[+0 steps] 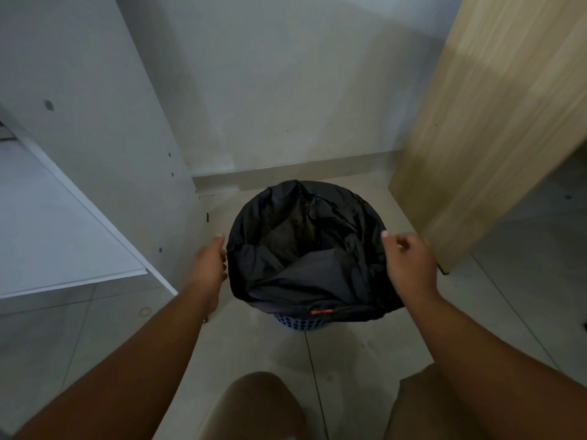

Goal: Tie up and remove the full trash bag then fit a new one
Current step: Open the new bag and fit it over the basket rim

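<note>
- Our left hand [208,262] lies against the left side of the black trash bag [305,249]. The thumb is straight along the rim, and the fingers [224,258] are loosely bent with their tips touching the film. They close on nothing that we can see.
- Our right hand [409,265] is at the bag's right rim. Its fingers are curled in and the thumb [386,234] points at the edge. We cannot tell whether any film is pinched there.
- The bag lines a blue perforated bin [297,323] that stands on the tiled floor [349,360]. The bag's mouth is open and folded down over the rim, and its inside is creased and slack.
- An orange drawstring tab [321,311] shows at the near edge of the fold.
- A white cabinet panel [111,154] stands near the bin on the left, just beyond our left hand.
- A wooden door [476,138] leans in on the right, its lower corner near our right wrist.
- The wall [270,106] is behind the bin, with a strip of floor between them.
- Open floor lies between the bin and our knees [254,404].
</note>
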A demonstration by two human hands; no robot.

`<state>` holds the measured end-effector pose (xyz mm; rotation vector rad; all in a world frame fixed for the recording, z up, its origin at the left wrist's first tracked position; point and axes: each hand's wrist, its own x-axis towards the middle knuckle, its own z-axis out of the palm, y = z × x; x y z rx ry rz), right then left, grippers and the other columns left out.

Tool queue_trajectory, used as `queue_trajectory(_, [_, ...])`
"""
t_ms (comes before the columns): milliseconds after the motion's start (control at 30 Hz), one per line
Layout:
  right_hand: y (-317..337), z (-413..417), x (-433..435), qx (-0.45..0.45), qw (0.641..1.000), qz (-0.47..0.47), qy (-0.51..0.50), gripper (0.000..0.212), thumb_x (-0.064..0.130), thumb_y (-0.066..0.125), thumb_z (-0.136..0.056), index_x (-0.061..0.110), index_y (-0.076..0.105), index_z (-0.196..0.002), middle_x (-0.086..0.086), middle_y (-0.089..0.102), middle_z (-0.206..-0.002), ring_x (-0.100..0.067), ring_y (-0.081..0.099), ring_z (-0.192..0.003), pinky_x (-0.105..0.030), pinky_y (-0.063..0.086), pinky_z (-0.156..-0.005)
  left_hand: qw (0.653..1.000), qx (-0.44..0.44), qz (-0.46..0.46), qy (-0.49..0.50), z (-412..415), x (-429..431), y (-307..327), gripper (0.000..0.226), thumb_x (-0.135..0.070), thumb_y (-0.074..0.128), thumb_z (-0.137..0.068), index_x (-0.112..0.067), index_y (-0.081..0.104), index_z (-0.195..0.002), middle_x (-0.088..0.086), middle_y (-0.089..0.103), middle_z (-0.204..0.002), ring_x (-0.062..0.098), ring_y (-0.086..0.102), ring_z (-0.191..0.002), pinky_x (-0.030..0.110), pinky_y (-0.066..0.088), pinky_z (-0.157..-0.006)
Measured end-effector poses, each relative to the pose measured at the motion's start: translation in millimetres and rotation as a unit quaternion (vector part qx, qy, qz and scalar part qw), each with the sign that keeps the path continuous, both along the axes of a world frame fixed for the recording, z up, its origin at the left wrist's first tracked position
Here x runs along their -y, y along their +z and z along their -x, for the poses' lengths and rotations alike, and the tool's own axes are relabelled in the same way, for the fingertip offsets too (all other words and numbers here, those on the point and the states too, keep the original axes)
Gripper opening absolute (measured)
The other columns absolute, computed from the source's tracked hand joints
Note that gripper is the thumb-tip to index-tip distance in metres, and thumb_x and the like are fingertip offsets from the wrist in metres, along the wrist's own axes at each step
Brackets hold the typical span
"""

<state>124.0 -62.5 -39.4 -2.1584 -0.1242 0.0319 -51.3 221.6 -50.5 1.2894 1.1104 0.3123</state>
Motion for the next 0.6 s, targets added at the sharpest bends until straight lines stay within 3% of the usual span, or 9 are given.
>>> queue_trajectory(100, [4,-39,-30,-0.152,0.986,-0.073,-0.023,0.058,0.055,0.059,-0.091,0.004,0.061,-0.118,-0.012,0.063,-0.119,-0.029,0.062,-0.100,-0.035,0.051,-0.085,0.993,0.001,0.111,-0.031,-34,-15,10,0.060,-0.059,0.041,-0.101,-0.009,0.059,-0.129,0.013,0.066,-0.122,0.030,0.062,-0.108,0.042,0.049,-0.101])
queue_trajectory(167, [5,-64,-43,-0.220,0.971,-0.085,-0.036,0.066,0.057,0.056,-0.091,-0.002,0.063,-0.119,-0.017,0.065,-0.118,-0.033,0.064,-0.099,-0.042,0.054,-0.092,0.989,-0.003,0.139,-0.047,-52,-22,14,0.057,-0.059,0.037,-0.102,-0.011,0.057,-0.126,0.012,0.065,-0.118,0.029,0.062,-0.104,0.042,0.048,-0.100])
queue_trajectory(267, [3,-93,-52,-0.286,0.955,-0.076,-0.021,0.072,0.062,0.051,-0.091,-0.001,0.059,-0.125,-0.017,0.063,-0.128,-0.034,0.062,-0.106,-0.048,0.052,-0.098,0.985,0.001,0.167,-0.039,-77,-38,17,0.052,-0.054,0.037,-0.105,-0.009,0.055,-0.124,0.014,0.065,-0.105,0.031,0.063,-0.092,0.040,0.050,-0.077])
queue_trajectory(333, [1,-108,-56,-0.325,0.940,-0.100,-0.007,0.065,0.058,0.049,-0.096,0.003,0.057,-0.129,-0.014,0.062,-0.131,-0.031,0.062,-0.102,-0.042,0.054,-0.091,0.985,-0.013,0.163,-0.051,-89,-50,17,0.050,-0.050,0.044,-0.104,-0.006,0.057,-0.125,0.018,0.067,-0.106,0.033,0.065,-0.094,0.040,0.051,-0.073])
queue_trajectory(433, [-1,-125,-59,-0.377,0.919,-0.111,0.030,0.057,0.049,0.056,-0.098,0.001,0.061,-0.129,-0.014,0.066,-0.128,-0.029,0.065,-0.096,-0.034,0.052,-0.073,0.982,-0.041,0.166,-0.079,-104,-67,9,0.046,-0.043,0.059,-0.098,-0.005,0.069,-0.122,0.021,0.073,-0.113,0.036,0.070,-0.101,0.042,0.056,-0.081])
queue_trajectory(600, [-7,-148,-64,-0.426,0.898,-0.102,0.047,0.047,0.042,0.064,-0.096,0.000,0.069,-0.117,-0.016,0.072,-0.115,-0.031,0.069,-0.101,-0.036,0.056,-0.076,0.973,-0.066,0.180,-0.124,-126,-83,2,0.048,-0.047,0.066,-0.092,-0.008,0.074,-0.118,0.017,0.074,-0.118,0.035,0.069,-0.112,0.047,0.052,-0.101])
